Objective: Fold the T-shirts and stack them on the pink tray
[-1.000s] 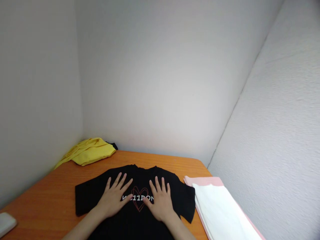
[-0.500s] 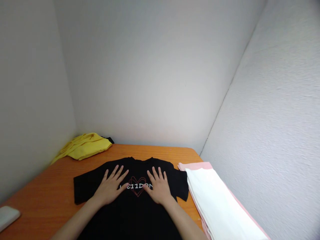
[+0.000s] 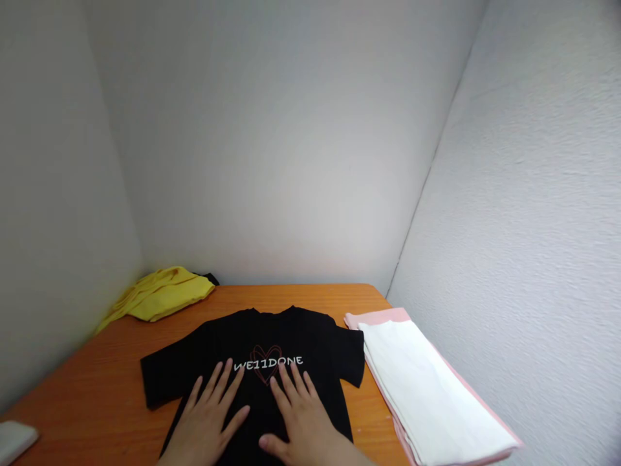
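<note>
A black T-shirt [image 3: 310,336] with a red heart and white lettering lies spread flat, front up, on the orange wooden table [image 3: 107,382]. My left hand [image 3: 208,421] rests palm down on the shirt's lower chest, fingers spread. Beside it, my right hand [image 3: 301,421] also lies flat on the cloth, fingers apart, just below the print. Neither hand holds anything. The shirt's lower part is out of view at the bottom edge.
A crumpled yellow garment [image 3: 160,294] sits at the table's far left corner against the wall. A folded white cloth on a pink one [image 3: 427,388] lies along the right wall. A white object [image 3: 14,440] shows at the lower left edge. Walls enclose three sides.
Both hands slid toward me down the shirt, uncovering the whole print. The camera view shifted slightly left.
</note>
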### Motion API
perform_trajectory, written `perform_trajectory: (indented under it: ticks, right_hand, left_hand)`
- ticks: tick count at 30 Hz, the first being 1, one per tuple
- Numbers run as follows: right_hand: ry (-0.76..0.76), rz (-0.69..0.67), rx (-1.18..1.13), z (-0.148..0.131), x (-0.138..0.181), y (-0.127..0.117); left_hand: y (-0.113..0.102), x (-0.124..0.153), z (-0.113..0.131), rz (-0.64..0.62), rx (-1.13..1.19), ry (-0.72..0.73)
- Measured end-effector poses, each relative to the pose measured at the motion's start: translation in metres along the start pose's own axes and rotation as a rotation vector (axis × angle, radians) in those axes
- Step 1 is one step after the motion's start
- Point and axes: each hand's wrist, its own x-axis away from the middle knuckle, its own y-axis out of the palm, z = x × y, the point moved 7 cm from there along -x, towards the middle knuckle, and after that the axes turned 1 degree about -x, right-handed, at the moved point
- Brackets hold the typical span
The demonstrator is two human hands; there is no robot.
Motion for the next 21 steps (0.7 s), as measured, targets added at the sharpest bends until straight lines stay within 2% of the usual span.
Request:
perform_trajectory:
  ticks: [5,14,21]
  right_hand:
    - [0.021,-0.009,-0.012,0.005,0.007,-0.001]
    - [0.016,0.029,-0.001,0.001,0.01,-0.011]
    - [-0.013,0.116,-0.042,0.006,0.011,-0.002]
  left_hand:
    - [0.003,0.004,-0.003,0.015,-0.009,-0.018]
    - [-0.003,0.003,0.006,0.005,-0.036,-0.064]
    - [0.003,0.0,0.001,0.009,-0.028,-0.033]
